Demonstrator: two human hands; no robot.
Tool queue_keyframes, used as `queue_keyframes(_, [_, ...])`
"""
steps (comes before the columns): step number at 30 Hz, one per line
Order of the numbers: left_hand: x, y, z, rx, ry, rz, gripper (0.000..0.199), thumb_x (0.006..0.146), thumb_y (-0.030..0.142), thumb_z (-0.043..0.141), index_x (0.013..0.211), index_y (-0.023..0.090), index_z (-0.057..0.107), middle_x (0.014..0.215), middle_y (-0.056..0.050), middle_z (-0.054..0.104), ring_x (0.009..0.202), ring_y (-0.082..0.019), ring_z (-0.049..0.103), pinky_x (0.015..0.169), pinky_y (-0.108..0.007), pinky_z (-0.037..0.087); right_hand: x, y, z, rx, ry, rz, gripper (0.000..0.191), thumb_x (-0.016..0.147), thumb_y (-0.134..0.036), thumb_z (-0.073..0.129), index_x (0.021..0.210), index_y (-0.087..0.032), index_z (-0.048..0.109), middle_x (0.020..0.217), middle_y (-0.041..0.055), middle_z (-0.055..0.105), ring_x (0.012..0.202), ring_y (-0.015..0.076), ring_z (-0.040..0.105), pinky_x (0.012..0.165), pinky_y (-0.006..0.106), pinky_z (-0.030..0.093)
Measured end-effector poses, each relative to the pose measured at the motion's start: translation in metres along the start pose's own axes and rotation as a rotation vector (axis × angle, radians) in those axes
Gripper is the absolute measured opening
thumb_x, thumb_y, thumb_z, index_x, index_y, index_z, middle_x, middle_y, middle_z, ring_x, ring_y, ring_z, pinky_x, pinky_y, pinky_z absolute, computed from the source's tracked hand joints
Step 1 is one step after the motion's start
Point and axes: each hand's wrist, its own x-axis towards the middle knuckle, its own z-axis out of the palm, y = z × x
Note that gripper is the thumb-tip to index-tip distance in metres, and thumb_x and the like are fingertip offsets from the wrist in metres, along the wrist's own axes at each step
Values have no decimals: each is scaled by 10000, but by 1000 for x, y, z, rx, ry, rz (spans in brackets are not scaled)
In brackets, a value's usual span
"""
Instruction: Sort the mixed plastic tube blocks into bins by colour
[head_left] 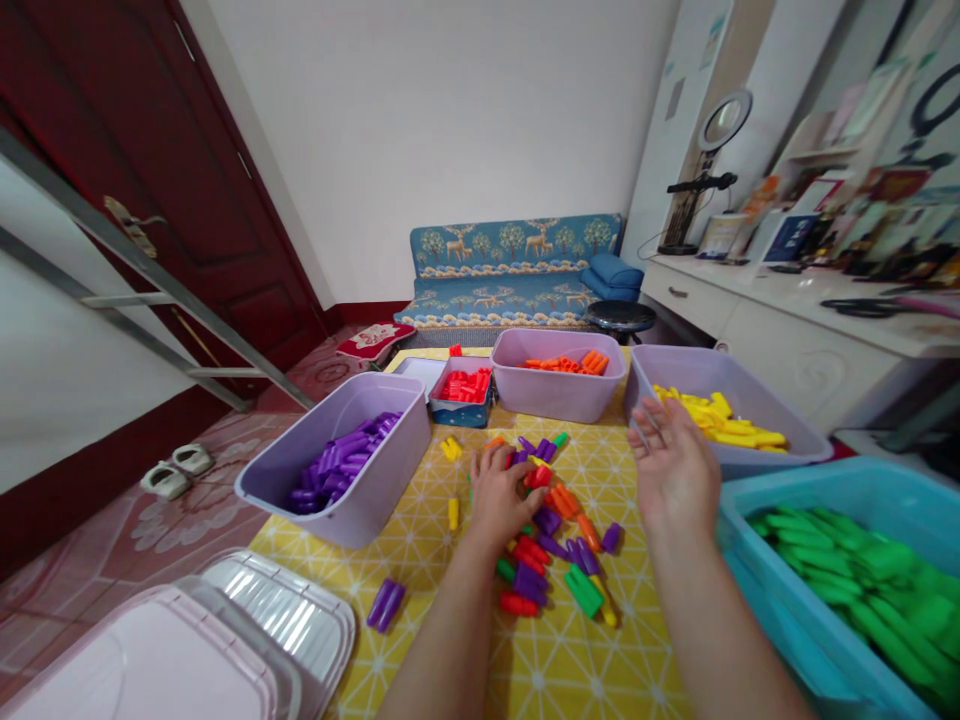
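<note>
Currently the left hand (499,500), grip unclear, searches small multicoloured plastic pieces (530,585) at twelve o'clock; the right hand (681,470) hovers empty at one; picking likely needs a narrow pinch

Looks moderately bright, lit softly and fairly evenly from out of view. Casts weak, soft-edged shadows beneath the plastic pieces (583,590) midway across the tabletop (592,680). Glares in white streaks on the clear lid (281,620) at the near left corner. Softens around the right hand (679,470). Smears toward the right edge, over the dresser (806,300). Tilts and stretches the door (142,170), wide-angle.
</note>
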Motion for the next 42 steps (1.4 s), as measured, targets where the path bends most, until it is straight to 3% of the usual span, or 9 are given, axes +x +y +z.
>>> queue_keyframes(4, [1, -4, 4, -17, -52, 0, 240, 761, 382, 699, 994, 335, 729, 1311, -41, 564, 1290, -295, 413, 1114, -552, 214, -13, 44, -8, -576, -315, 13, 336, 758, -451, 624, 939, -174, 678, 902, 87, 708, 830, 203, 658, 706, 317, 507])
queue_keyframes(9, [1, -9, 8, -133, 53, -1, 184, 778, 287, 680, 954, 273, 731, 1289, -56, 580, 1247, -276, 462, 1077, -501, 313, -21, 91, -26, -1023, -576, -250, 326, 785, -439, 565, 948, -189, 699, 1034, 109, 689, 1019, 264, 609, 950, 425, 434])
queue_keyframes(18, [2, -11, 10, -459, 366, -64, 153, 862, 252, 549, 898, 187, 683, 962, -65, 696, 998, -208, 615, 905, -349, 462, -21, 94, -36, -1055, -624, -136, 353, 858, -483, 476, 919, -209, 690, 937, 72, 716, 869, 223, 657, 804, 335, 492])
queue_keyframes(21, [5, -12, 8, -589, 410, -193, 216, 851, 319, 571, 930, 168, 704, 879, -65, 715, 847, -194, 649, 802, -317, 490, -20, 97, -37, -1072, -624, -144, 343, 854, -483, 486, 924, -216, 690, 939, 67, 717, 867, 218, 659, 800, 327, 492])
queue_keyframes(26, [37, -23, -6, -1123, 550, -556, 312, 724, 386, 685, 860, 106, 709, 748, -67, 715, 634, -141, 635, 618, -247, 486, -20, 98, -39, -1044, -619, -141, 312, 852, -473, 488, 899, -239, 690, 932, 57, 717, 865, 217, 656, 795, 328, 494])
queue_keyframes(31, [82, -42, -22, -1206, 608, -713, 299, 688, 378, 721, 735, 88, 662, 650, -57, 674, 493, -85, 578, 536, -221, 464, -21, 95, -37, -1022, -617, -135, 313, 854, -481, 489, 865, -238, 686, 889, 55, 713, 832, 233, 649, 784, 361, 490])
queue_keyframes(36, [97, -49, -22, -1138, 572, -699, 181, 777, 237, 652, 857, 76, 669, 731, -93, 701, 621, -122, 664, 676, -274, 539, -22, 93, -36, -1027, -628, -151, 305, 852, -472, 490, 853, -238, 686, 883, 52, 711, 824, 231, 644, 775, 354, 484])
queue_keyframes(39, [78, -48, -20, -1030, 544, -639, 242, 806, 192, 603, 1021, 105, 672, 936, -124, 727, 845, -177, 698, 827, -335, 534, -22, 94, -36, -1032, -618, -151, 327, 844, -485, 493, 857, -228, 695, 891, 61, 715, 830, 234, 646, 775, 350, 485])
queue_keyframes(42, [46, -47, -20, -842, 521, -593, 275, 761, 172, 638, 1029, 157, 697, 1148, -129, 683, 1160, -252, 588, 1048, -409, 394, -21, 95, -38, -1039, -621, -148, 342, 842, -492, 492, 861, -221, 700, 899, 64, 714, 842, 232, 647, 785, 348, 485])
